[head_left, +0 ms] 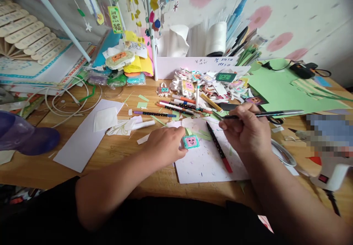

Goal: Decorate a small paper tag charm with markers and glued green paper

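My left hand [168,145] pinches the edge of a small rectangular paper craft piece [191,141] with a teal border and a smiling face on pink. A pale green paper strip sticks up behind it. Between the fingers of my right hand [246,127] is a slim dark pen [278,113], its narrow tip pointing left, apart from the craft piece. A dark marker with a red end [219,147] lies slanted on the white sheet [198,169] between my hands. Coloured marks and green paper scraps dot that sheet.
Several markers [179,107] lie behind my hands, before a heap of small paper crafts [209,83]. A glue gun [328,169] stands at right, near a roll of clear tube [284,156]. Green sheets [286,90] lie back right; a white card [88,138] and purple object [24,132] are left.
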Demonstrator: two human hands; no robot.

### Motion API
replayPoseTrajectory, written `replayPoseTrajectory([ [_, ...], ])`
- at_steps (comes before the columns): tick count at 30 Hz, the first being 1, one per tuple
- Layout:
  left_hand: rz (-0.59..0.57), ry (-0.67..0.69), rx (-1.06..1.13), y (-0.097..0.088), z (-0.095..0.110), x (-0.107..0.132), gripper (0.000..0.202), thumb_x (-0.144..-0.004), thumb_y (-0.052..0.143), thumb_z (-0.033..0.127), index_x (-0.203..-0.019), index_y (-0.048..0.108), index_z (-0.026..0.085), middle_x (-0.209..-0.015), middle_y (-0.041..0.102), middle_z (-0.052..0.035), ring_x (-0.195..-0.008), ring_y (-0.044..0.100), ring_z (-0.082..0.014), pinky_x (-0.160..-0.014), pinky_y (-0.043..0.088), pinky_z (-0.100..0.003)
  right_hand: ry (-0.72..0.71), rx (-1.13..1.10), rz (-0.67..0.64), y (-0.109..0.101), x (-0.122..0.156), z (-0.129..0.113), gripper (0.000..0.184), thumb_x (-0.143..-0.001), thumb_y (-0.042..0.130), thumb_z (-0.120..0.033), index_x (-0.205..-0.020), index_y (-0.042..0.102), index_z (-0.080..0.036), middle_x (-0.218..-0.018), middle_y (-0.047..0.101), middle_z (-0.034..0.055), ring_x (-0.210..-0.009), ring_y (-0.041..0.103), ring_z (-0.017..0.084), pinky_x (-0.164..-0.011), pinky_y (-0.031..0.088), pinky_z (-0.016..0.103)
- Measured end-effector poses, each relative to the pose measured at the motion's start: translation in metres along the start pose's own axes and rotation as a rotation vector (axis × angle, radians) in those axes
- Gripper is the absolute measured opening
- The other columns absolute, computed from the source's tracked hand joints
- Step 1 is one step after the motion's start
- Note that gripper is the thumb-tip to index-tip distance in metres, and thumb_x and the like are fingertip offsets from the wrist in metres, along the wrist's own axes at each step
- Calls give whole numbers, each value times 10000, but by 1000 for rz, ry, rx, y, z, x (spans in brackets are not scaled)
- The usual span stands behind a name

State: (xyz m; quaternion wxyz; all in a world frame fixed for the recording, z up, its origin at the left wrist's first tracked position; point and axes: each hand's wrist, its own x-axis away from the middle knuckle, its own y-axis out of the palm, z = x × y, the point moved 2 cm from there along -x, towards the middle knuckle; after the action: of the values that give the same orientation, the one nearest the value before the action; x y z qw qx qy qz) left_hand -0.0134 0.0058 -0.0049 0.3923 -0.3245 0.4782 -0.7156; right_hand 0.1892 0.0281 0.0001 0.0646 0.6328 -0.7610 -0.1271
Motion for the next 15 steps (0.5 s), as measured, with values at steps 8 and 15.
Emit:
replayPoseTrajectory([
  [8,-8,-88,199,-25,-7,2,354,-682,691,373,-998,591,247,-812,648,16,-705,586,-161,-602,422,-264,-57,3,-45,-17,-8,-16,341,-788,528,-590,-913,587,-278,-723,578,17,-588,527,178,-550,472,355],
  [15,173,13,511,-21,-16,-4,306,-900,412,211,-1149,590,200,-1099,656,-59,-990,604,-148,-855,483,-294,0,-126,-226,1,6,-10,98,-697,658,-270,-709,570,-229,-504,539,-50,-438,507,131,-504,433,300],
])
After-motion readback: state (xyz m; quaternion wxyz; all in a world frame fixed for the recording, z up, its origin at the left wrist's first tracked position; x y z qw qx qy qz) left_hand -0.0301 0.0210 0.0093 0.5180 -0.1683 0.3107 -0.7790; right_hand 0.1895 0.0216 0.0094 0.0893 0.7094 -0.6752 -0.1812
